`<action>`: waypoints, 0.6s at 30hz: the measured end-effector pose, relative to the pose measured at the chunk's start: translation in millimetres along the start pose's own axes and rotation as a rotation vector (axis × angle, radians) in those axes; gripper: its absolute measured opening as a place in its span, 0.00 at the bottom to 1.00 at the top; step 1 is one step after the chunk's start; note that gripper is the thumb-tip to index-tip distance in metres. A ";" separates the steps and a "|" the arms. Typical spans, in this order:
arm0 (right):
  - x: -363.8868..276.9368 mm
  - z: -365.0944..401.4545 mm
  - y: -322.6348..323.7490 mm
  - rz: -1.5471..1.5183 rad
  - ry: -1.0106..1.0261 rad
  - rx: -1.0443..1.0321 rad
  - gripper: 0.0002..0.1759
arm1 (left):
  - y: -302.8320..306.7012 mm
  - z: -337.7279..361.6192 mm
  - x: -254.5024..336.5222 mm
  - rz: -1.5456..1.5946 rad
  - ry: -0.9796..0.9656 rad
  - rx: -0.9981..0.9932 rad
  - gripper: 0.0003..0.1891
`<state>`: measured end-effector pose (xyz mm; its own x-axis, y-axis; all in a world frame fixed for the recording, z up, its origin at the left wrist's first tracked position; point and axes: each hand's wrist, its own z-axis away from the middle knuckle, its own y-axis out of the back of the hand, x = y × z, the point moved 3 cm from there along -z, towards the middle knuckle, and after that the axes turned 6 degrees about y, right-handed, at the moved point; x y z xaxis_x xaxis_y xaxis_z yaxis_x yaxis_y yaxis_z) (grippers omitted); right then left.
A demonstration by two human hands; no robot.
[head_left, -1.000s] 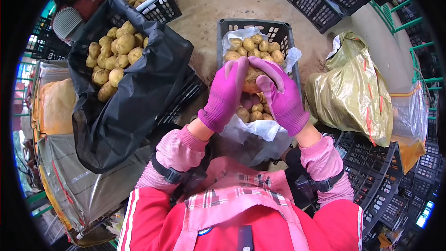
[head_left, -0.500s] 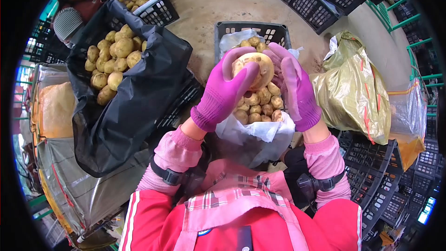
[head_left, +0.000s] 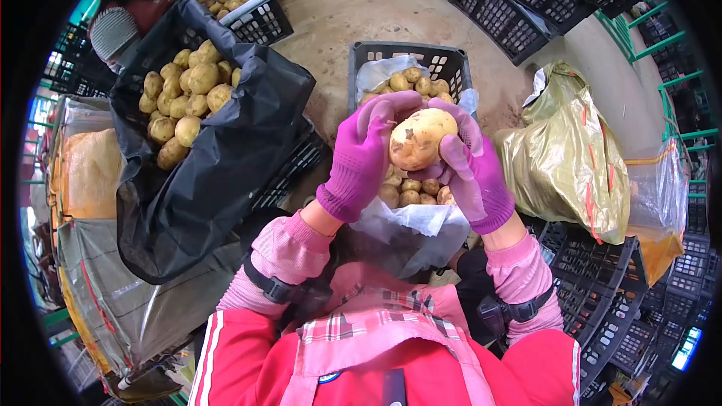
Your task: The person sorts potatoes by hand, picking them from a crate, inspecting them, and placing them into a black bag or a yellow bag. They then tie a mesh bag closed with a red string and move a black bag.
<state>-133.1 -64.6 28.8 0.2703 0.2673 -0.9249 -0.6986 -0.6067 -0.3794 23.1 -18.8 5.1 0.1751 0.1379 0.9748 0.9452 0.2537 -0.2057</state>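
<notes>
The potato [head_left: 421, 137] sits at the centre of the frame, gripped between both pink-gloved hands above the grey crate [head_left: 359, 68]. The left hand [head_left: 359, 158] closes on its left side, with the fingers [head_left: 383, 109] curled over the upper left edge. The right hand [head_left: 474, 177] supports it from the right and from behind, with the thumb [head_left: 451, 154] pressed against the lower right face.

The potato is large, oval and pale yellow-tan. It has small dark specks and a brownish patch at its lower left.

The grey crate has a white plastic liner [head_left: 421, 218] and holds smaller potatoes [head_left: 412, 189]. At the upper left, an open black bag [head_left: 226, 150] holds a heap of large potatoes [head_left: 184, 94]. Above it, a lined crate [head_left: 259, 19] holds more potatoes. A yellowish sack [head_left: 571, 158] lies at the right of the frame. Black crates [head_left: 526, 0] stand at the upper right.
</notes>
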 end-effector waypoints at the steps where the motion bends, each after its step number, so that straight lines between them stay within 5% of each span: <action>1: 0.0 -0.6 0.2 0.008 0.039 -0.004 0.39 | -1.9 1.2 0.4 0.052 -0.001 0.006 0.21; 3: 2.1 -2.8 6.0 0.023 0.131 0.001 0.39 | 2.2 -1.8 -3.2 0.027 -0.026 -0.009 0.24; 6: -0.1 -10.2 15.8 0.113 0.369 -0.033 0.41 | 14.6 -3.2 -28.1 -0.047 0.213 -0.089 0.27; 10: -2.6 -11.8 19.7 0.325 0.310 -0.108 0.50 | -1.4 12.8 -1.3 0.341 0.524 -0.299 0.33; 14: -4.2 -10.3 10.7 0.204 0.257 -0.069 0.51 | -3.8 13.1 12.7 0.295 0.271 -0.296 0.38; 15: -9.2 -10.5 11.6 0.458 0.345 -0.070 0.45 | -4.7 13.0 12.4 0.328 0.258 -0.309 0.39; 18: -18.0 -11.5 11.8 0.535 0.268 -0.110 0.40 | -6.6 13.2 2.9 0.376 0.211 -0.357 0.39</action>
<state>-138.6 -85.3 40.8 0.0679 -0.2850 -0.9561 -0.7144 -0.6828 0.1528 13.7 -7.4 8.1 0.5350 -0.0471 0.8436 0.8353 -0.1207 -0.5365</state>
